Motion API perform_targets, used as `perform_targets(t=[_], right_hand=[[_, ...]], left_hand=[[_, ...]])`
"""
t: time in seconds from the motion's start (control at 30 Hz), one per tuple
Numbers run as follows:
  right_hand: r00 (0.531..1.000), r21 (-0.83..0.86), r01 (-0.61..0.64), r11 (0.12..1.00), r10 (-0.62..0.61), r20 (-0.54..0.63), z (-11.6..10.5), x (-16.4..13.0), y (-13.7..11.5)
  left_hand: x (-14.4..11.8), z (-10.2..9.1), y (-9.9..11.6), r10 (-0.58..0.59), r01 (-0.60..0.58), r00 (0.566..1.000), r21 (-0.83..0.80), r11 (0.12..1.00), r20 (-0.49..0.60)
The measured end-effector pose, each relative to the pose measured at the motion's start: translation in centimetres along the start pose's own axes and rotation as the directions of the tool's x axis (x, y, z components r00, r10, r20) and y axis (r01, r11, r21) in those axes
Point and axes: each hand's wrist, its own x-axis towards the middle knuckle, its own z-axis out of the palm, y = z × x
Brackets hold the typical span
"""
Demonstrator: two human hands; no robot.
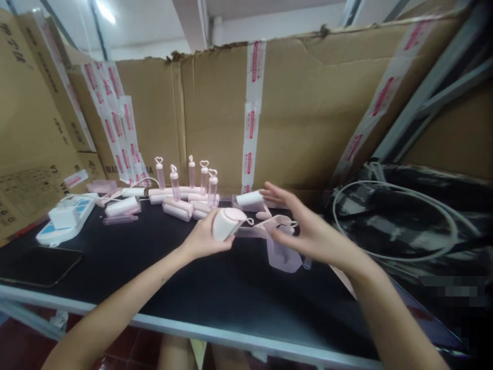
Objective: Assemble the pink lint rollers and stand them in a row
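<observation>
Left hand [201, 237] gripping pale pink roller head [227, 223] above black table [215, 293]. Right hand [308, 234] open, fingers spread over clear pink cover [283, 256] just beside it. Step judged: mating roller with cover. Next move calls for closing right fingers on cover, aligning openings.

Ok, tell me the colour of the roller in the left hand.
White roller, pale pink trim; head view.
</observation>
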Motion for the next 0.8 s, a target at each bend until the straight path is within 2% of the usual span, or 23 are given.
perform_targets(t=[0.07,0.1,0.17,0.23,0.33,0.43,0.53,0.6,0.67,0.8], right_hand=[[0.98,-0.011,-0.158,0.987,0.155,-0.121,-0.6,0.2,2.1],[0.964,-0.052,-0.227,0.972,0.217,-0.154,-0.7,0.3,3.1],[0.948,-0.162,-0.31,0.937,0.293,-0.121,-0.7,0.2,4.9],[0.94,-0.226,-0.337,0.914,0.341,-0.022,-0.3,0.1,5.8],[0.937,-0.265,-0.333,0.905,0.349,0.017,0.7,0.3,5.9],[0.952,-0.397,-0.259,0.88,0.301,0.048,2.5,1.3,5.3],[0.936,-0.476,-0.224,0.85,0.324,0.137,4.7,3.1,5.4],[0.923,-0.479,-0.246,0.843,0.354,0.148,6.2,4.4,5.8],[0.923,-0.462,-0.255,0.85,0.357,0.147,7.2,5.5,6.3],[0.954,-0.352,-0.203,0.914,0.265,0.138,7.6,6.1,6.3]], left_hand=[[0.3,-0.1,0.4,-0.108,0.101,0.994,-0.21,0.973,-0.022],[0.3,-0.1,0.5,-0.165,0.154,0.986,-0.33,0.931,-0.006],[0.5,-0.2,0.8,-0.258,0.244,0.965,-0.545,0.802,0.052],[0.6,-0.3,1.0,-0.317,0.301,0.943,-0.67,0.678,0.103],[0.8,-0.8,0.9,-0.362,0.295,0.929,-0.749,0.594,0.079],[1.0,-1.2,0.4,-0.414,0.28,0.909,-0.799,0.532,0.043],[1.2,-1.3,0.1,-0.463,0.33,0.879,-0.849,0.413,0.116],[1.2,-1.1,-0.1,-0.435,0.349,0.881,-0.877,0.329,0.188],[1.2,-0.9,-0.1,-0.43,0.346,0.88,-0.895,0.283,0.204],[1.3,-0.7,-0.5,-0.542,0.358,0.825,-0.891,0.279,0.162]])
